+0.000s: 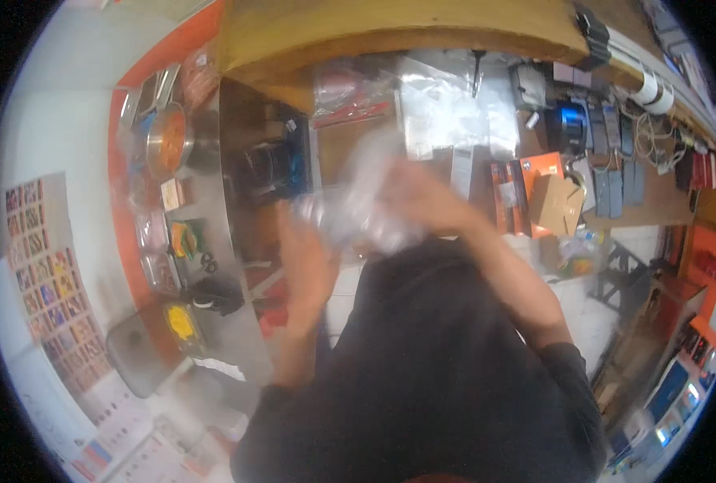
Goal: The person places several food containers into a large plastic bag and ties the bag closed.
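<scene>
Strong motion blur covers both of my hands and a crumpled clear plastic bag [367,202] in front of my torso. My right hand [415,190] grips the bag's right side. On the bag's left, my left hand [307,238] is raised close to its edge; blur hides whether the fingers hold it. Beyond the hands, flat clear plastic sleeves [430,115] lie on the brown work surface, with a pale strip [462,169] just below them.
A steel bowl [168,142] and packed trays [159,271] stand on the metal counter at left. An opened cardboard box [557,202], orange boxes [509,196] and tangled cables [653,142] are at right. A wooden shelf edge [418,39] spans the top.
</scene>
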Demonstrator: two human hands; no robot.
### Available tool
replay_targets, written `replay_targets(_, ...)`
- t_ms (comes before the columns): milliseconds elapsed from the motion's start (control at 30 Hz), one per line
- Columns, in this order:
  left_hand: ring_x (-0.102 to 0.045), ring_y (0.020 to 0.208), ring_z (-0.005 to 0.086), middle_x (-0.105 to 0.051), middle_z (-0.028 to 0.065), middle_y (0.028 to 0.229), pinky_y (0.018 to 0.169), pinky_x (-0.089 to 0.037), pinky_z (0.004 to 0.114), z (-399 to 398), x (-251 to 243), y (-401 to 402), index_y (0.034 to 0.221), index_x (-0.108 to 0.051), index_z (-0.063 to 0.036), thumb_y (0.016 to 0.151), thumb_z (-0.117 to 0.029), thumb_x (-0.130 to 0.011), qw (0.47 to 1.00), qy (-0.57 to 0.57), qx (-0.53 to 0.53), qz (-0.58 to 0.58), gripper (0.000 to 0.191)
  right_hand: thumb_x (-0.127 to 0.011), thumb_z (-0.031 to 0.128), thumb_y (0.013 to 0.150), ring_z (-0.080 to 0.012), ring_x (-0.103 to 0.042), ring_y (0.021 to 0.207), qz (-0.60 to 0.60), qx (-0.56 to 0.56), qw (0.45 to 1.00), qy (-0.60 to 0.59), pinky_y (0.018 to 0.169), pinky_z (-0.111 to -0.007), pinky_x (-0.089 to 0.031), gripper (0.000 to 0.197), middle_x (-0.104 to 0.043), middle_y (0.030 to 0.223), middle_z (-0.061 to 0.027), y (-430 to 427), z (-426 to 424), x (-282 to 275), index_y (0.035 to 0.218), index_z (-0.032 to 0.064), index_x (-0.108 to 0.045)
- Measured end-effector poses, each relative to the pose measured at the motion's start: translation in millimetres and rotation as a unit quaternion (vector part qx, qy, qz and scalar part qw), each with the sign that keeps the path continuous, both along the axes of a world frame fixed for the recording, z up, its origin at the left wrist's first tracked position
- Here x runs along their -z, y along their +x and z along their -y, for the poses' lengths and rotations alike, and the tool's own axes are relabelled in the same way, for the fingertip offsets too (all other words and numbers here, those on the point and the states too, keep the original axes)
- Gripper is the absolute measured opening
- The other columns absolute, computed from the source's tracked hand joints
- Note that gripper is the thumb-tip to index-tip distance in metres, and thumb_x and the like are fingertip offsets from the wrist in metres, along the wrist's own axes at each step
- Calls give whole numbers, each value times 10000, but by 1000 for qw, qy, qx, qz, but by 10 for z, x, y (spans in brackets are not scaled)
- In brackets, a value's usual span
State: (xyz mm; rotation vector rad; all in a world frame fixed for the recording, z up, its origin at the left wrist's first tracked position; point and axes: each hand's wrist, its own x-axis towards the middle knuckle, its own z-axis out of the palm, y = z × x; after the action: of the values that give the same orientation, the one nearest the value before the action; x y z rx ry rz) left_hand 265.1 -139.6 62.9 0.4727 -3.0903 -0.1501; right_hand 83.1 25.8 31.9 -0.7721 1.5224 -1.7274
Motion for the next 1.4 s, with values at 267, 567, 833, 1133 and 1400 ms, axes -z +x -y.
replay_targets(267,-615,868,134,-592,79,1105,650,-538,264,88,39,607,1446,-377,-106,802,132,-522,846,442,-268,-135,702,-452,475,976,-396,-607,1173,-339,-362,794,352,1013,-486,-461,562,-636,1246,-242,678,1039,1045,1162,-1,-686)
replay_targets(567,-603,923,90,-585,47,1234,711,-501,210,133,85,751,1219,-544,-55,873,55,-603,787,561,-195,-164,368,-469,614,943,-403,-557,1230,-271,-316,773,479,1053,-465,-427,711,-617,1249,-262,486,624,878,1321,27,-601)
replay_targets(833,-586,1113,323,-597,161,1162,933,-457,402,187,-148,532,1164,-563,-41,850,9,-592,909,347,-173,-154,320,-631,299,862,-332,-637,950,-596,-341,531,497,852,-408,-484,332,-675,960,-164,644,-182,-144,1004,10,-709)
replay_targets(1133,-573,1169,258,-580,164,1269,831,-533,279,494,-252,729,1307,-523,-59,705,22,-792,849,497,-138,-117,664,-625,95,853,-313,-603,1146,-522,-317,777,150,943,-375,-491,264,-657,1174,-149,300,-502,-801,1100,61,-710)
replay_targets(1400,-281,1443,397,-192,274,1579,1199,-229,457,473,1125,666,1559,80,-19,448,-298,-989,962,269,-5,-54,1567,-770,267,791,-403,-294,1440,-352,-129,892,252,1192,-484,-244,915,-330,1535,-248,337,-1091,647,1506,-25,-280)
